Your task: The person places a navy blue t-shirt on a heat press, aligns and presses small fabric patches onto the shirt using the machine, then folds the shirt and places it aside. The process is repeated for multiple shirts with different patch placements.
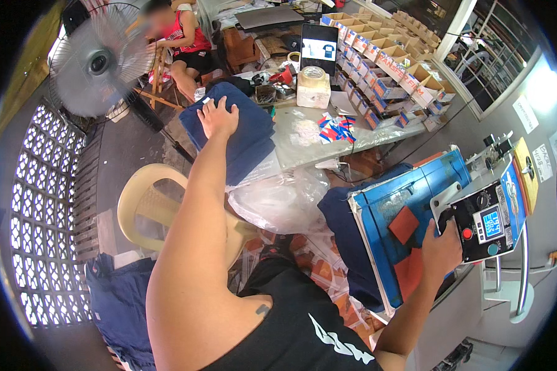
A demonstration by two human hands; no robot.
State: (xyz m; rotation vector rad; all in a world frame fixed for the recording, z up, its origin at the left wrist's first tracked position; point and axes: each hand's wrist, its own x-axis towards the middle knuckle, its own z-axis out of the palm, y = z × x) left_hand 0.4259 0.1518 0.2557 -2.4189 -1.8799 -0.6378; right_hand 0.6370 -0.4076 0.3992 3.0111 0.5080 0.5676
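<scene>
My left hand [218, 117] lies flat, fingers spread, on a stack of folded navy fabric garments [248, 139] at the table's left end. At the right, my right hand [442, 248] is closed around the black handle of a heat press [473, 241], beside its control box with a lit display. The blue upper plate [417, 185] of the press bears red-brown pads [404, 225]. Navy cloth [339, 232] hangs out from under the plate's left side. Small red, white and blue pieces [336, 128] lie on the plastic-covered table [297, 155].
A standing fan [100, 62] is at the upper left, near a seated person [185, 37]. A plastic chair [130, 204] stands below. Cardboard bins [380, 60], a phone [319, 46] and a tape roll [313, 75] are at the back. Plastic bags [283, 204] hang at the table's front edge.
</scene>
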